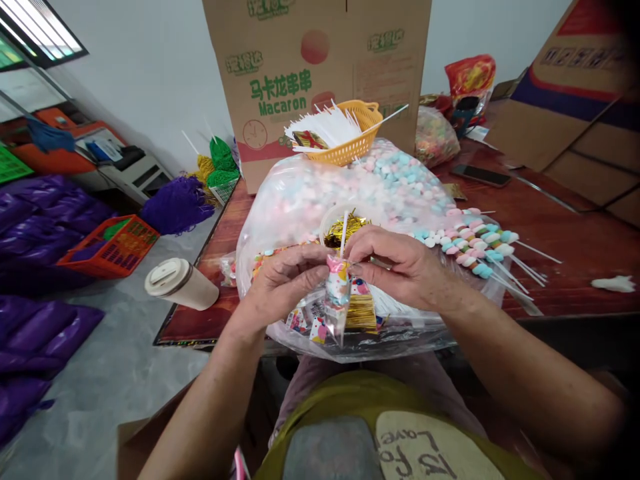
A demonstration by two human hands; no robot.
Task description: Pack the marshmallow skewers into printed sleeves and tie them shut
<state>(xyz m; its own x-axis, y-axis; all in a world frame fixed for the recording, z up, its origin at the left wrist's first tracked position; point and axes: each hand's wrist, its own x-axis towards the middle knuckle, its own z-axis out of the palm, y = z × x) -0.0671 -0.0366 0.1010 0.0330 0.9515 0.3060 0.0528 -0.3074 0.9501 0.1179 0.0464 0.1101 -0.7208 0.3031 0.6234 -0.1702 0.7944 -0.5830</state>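
Note:
A marshmallow skewer in a clear plastic sleeve (338,300) hangs upright between my hands, its white stick (345,233) pointing up out of the gathered mouth. My left hand (290,280) pinches the left side of that mouth with thumb and fingers. From the other side, my right hand (405,267) pinches by the neck, close to the stick; a thin tie between its fingertips cannot be made out. Below the sleeve lie a bundle of gold twist ties (362,313) and printed wrappers (317,329). Behind the hands, a round tub (327,223) holds more gold ties.
A large clear bag of pastel marshmallows (400,175) covers the table middle, with a yellow basket (371,127) of white sticks on it. Finished-looking marshmallow skewers (480,243) lie at right. A phone (481,175), a lidded cup (183,283) and a carton (280,60) stand around.

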